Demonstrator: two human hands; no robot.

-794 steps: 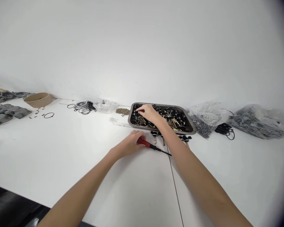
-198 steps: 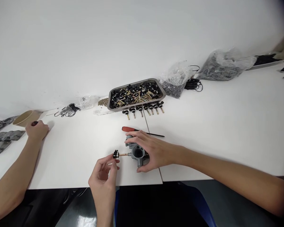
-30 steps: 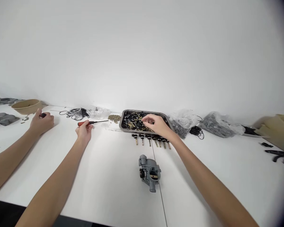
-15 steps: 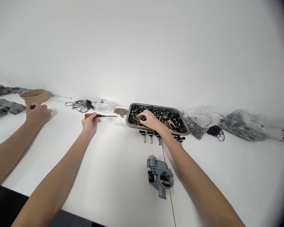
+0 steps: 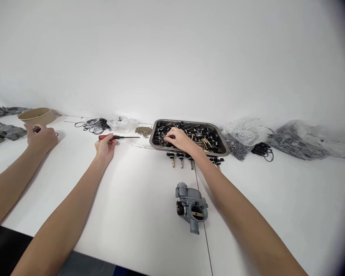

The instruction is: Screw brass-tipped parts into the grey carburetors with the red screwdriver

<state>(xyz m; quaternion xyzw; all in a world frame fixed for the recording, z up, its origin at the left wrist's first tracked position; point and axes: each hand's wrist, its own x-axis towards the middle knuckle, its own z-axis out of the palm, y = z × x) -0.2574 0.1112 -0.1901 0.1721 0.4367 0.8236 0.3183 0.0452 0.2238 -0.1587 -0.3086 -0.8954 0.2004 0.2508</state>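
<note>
My left hand rests on the white table with its fingers closed round the red handle of a screwdriver, whose shaft points right. My right hand reaches into a metal tray full of black and brass small parts, fingers curled down among them; what they pinch is hidden. A grey carburetor body lies on the table between my forearms, touched by neither hand. A row of black-headed brass screws stands in front of the tray.
Another person's hand at the far left grips a small dark object near a tan bowl and grey castings. Black O-rings, a heap of brass bits and plastic bags of parts line the wall.
My right hand has shifted slightly within the tray. My left hand with the screwdriver has stayed about in place. The view has tilted a little.
</note>
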